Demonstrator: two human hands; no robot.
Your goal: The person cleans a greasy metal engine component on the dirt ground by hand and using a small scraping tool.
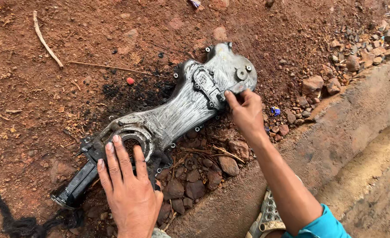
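Bare red dirt [49, 101] strewn with stones [195, 185] and twigs makes the working ground, with a concrete kerb [336, 145] running along the right. On it lies a long grey metal engine cover [177, 114], scuffed and oily, over a patch of black grime [129, 94]. The left hand [129, 189] lies flat and spread, fingers pressing the rim of the cover's round opening [133, 141] and holding nothing. Up at the far, wider end, the right hand [245, 112] has its fingertips pinched narrowly at a small fitting beside the bolted plate [206, 86]; whether they grip something there I cannot tell. Judging by this, the cover is already off its machine and lying steadied, with the plate and its small bolts still in place.
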